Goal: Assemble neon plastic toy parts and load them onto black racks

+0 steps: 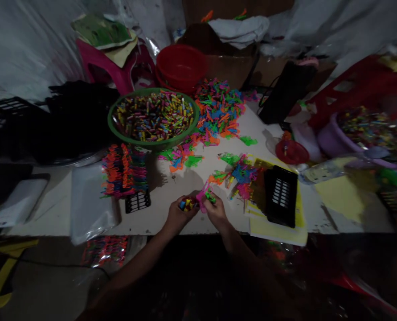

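Note:
My left hand (178, 216) is curled around several small coloured cylinders (187, 204), with yellow, blue and red showing. Beside it, my right hand (217, 211) pinches a pink plastic toy piece (202, 201) and a green plastic piece (210, 197). The pink piece reaches across to the left hand's cylinders; whether they touch I cannot tell. Just beyond the right hand lies a small cluster of bright toy pieces (243, 174), some with yellow cylinders. Left of my hands, rows of toy pieces (124, 169) stand on a black slotted tray (137, 203).
A green basin (153, 144) of cylinders stands behind, next to a heap of toy pieces (218, 109) and red bowls (181, 62). To the right are a black tray (281, 196) on yellow packaging, a small red dish (292, 152) and a purple basin (332, 140). Clear bags (91, 200) lie left.

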The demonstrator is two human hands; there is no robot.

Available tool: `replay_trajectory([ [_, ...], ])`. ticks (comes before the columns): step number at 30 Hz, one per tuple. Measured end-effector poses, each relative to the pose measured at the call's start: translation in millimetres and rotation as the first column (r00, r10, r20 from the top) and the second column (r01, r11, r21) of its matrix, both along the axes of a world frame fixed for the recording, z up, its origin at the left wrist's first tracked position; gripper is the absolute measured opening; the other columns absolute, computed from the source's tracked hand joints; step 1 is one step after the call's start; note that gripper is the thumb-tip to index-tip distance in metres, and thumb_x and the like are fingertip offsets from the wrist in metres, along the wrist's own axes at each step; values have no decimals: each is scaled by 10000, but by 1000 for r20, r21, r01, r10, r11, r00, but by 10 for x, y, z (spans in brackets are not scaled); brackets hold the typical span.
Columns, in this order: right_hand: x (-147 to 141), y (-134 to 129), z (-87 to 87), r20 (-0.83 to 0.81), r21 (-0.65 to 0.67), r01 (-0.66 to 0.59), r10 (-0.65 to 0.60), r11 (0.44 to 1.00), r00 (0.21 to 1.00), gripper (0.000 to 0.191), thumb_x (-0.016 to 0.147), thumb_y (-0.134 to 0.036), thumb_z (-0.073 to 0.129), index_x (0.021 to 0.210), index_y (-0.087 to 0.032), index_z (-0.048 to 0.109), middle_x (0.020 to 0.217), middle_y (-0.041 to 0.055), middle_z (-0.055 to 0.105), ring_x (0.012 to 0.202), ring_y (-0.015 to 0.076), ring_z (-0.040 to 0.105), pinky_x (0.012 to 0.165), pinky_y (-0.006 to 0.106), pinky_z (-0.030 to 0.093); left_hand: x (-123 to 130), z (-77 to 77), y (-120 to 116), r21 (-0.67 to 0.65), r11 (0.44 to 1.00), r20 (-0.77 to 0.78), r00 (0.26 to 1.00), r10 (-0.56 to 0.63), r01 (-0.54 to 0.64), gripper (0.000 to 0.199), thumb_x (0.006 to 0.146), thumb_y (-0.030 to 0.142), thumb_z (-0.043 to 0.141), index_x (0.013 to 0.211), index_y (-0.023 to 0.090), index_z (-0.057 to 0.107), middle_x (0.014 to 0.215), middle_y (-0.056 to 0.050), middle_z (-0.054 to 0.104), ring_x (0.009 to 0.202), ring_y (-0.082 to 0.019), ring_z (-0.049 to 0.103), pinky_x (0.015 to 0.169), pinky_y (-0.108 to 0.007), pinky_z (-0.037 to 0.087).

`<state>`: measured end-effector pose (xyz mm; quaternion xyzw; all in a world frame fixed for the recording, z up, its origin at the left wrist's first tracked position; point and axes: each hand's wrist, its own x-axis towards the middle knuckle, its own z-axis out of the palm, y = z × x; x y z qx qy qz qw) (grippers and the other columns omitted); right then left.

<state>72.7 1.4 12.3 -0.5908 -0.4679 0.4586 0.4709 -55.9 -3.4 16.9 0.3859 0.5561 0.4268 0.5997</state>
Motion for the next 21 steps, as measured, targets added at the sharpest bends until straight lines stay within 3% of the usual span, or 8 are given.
replay_trajectory([
  [5, -32, -37, -34, -39, -15, -51, 50, 999, 998, 191, 727, -351, 497, 713, -183, 586, 564, -41, 499, 537, 93, 442, 520, 202, 370, -6, 127, 13, -53, 996, -102, 993, 62, -67, 407, 473, 337, 755, 800, 135, 622, 646, -11, 639, 550, -111, 546, 539, -209, 455],
  [9, -29, -3, -77, -12, -67, -53, 52, 996, 999, 171, 744, -325, 501, 706, -182, 586, 561, -52, 482, 531, 83, 431, 517, 193, 357, 33, 231, 10, -74, 997, -171, 985, -25, 12, 400, 431, 331, 757, 755, 141, 621, 653, -22, 650, 565, -135, 565, 543, -221, 468],
  [11, -27, 9, -97, -86, -102, -41, 32, 994, 996, 181, 740, -342, 509, 711, -178, 580, 577, -51, 484, 539, 81, 434, 522, 191, 363, 51, 285, -6, -63, 997, -221, 974, -54, 41, 389, 418, 325, 756, 743, 152, 629, 636, -18, 650, 566, -142, 570, 535, -220, 466],
  [14, -17, 19, -94, -201, -61, -30, 17, 998, 979, 227, 750, -386, 504, 709, -173, 571, 590, -48, 477, 560, 82, 439, 549, 193, 380, 44, 324, 6, -82, 997, -251, 968, -16, -5, 416, 424, 343, 751, 772, 149, 631, 638, -19, 648, 566, -151, 576, 504, -220, 456],
  [17, -3, 18, -43, -129, 1, -21, 21, 1000, 991, 248, 760, -408, 514, 706, -175, 578, 601, -42, 487, 594, 88, 453, 575, 194, 391, 10, 304, 53, -104, 994, -278, 960, -11, -19, 439, 434, 356, 747, 796, 136, 630, 640, -22, 643, 551, -152, 568, 466, -220, 439],
  [21, -5, -15, 10, 12, -36, -34, 34, 999, 999, 184, 775, -344, 506, 746, -191, 604, 580, -45, 501, 574, 91, 461, 547, 188, 387, 9, 241, 65, -81, 996, -338, 941, -5, -23, 397, 443, 335, 742, 777, 148, 633, 639, -22, 648, 566, -161, 575, 482, -226, 447],
])
